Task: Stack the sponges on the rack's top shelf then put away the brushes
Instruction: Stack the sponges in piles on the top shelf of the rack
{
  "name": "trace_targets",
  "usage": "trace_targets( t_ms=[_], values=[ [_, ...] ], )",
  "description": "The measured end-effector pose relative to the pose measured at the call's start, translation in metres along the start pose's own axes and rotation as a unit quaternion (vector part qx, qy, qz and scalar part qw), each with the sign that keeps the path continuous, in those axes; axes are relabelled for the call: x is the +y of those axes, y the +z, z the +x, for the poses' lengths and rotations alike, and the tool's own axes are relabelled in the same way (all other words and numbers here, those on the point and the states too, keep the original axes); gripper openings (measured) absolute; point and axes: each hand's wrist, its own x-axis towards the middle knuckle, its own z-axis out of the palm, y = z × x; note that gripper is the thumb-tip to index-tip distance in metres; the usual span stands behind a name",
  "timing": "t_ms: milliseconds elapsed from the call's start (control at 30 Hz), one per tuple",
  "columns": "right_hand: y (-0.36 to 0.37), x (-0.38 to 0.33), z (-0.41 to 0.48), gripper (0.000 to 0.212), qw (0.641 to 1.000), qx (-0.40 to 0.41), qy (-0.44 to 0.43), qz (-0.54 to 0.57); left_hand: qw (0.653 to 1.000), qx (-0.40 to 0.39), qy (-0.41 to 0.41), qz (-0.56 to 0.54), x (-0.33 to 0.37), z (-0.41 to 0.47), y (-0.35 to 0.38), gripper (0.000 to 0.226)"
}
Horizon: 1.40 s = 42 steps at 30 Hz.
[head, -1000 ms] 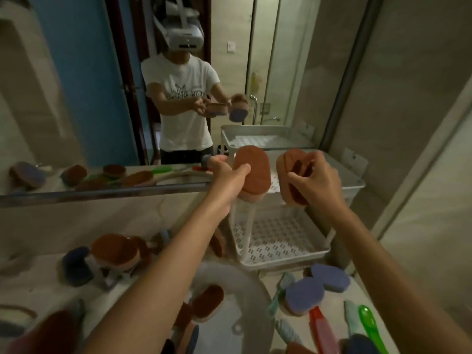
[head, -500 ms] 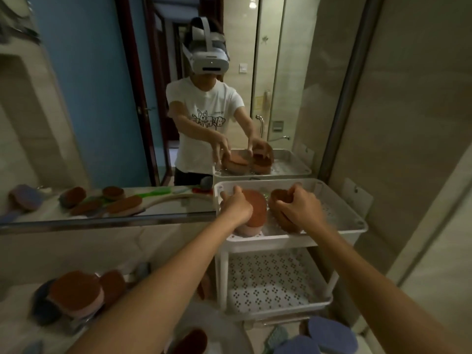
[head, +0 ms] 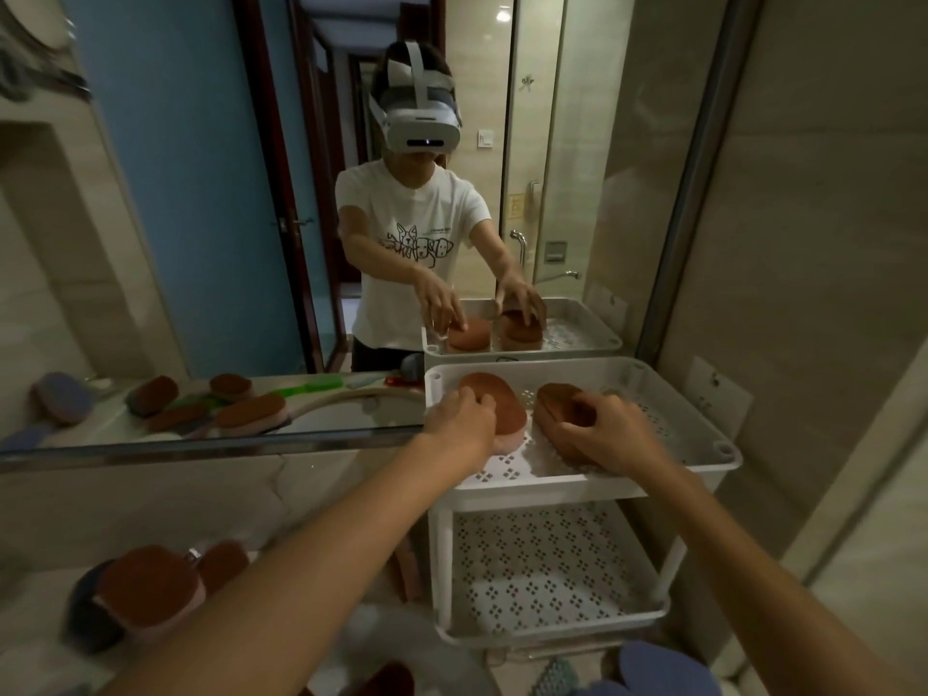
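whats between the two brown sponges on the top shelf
Head view: only a narrow strip of the white perforated top shelf lies between the brown oval sponge under the left hand and the one under the right hand.

Top shelf (head: 688, 424) of a white rack: two brown sponges (head: 502, 404) and both hands fill its left half; the right half is bare. Raised rim all round, mirror (head: 201, 243) close behind. Lower shelf (head: 552, 570) lies open from the front

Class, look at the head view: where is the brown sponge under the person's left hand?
The brown oval sponge lies at the left end of the white perforated rack's top shelf, near the mirror, under the left hand, beside another brown sponge.
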Motion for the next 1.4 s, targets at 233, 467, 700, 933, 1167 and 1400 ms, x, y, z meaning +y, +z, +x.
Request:
trace_targets(
  t_ms=[233,467,700,933,1167,1400],
  values=[
    [0.007,-0.004,0.017,0.035,1.0,-0.006,-0.012,0.004,0.998,0.02,-0.044,0.043,-0.01,0.003,-0.004,0.064],
    [0.024,-0.017,0.032,0.044,0.999,0.029,-0.02,0.014,0.996,-0.017,-0.022,-0.089,-0.029,0.01,0.009,0.071],
    [0.028,-0.016,0.035,0.051,0.997,-0.005,-0.08,-0.014,0.992,-0.018,-0.026,-0.123,-0.026,0.008,0.016,0.069],
    [0.034,-0.014,0.035,0.053,0.998,0.007,-0.061,-0.007,0.997,-0.028,-0.028,-0.068,-0.024,0.007,0.013,0.072],
    [0.033,-0.018,0.034,0.052,0.996,-0.042,-0.048,-0.055,0.996,-0.036,-0.024,-0.076,-0.021,0.005,0.012,0.067],
    [0.028,-0.026,0.026,0.049,0.989,-0.066,-0.047,-0.126,0.997,-0.045,-0.025,-0.065,-0.02,0.004,0.009,0.066]
  ],
)
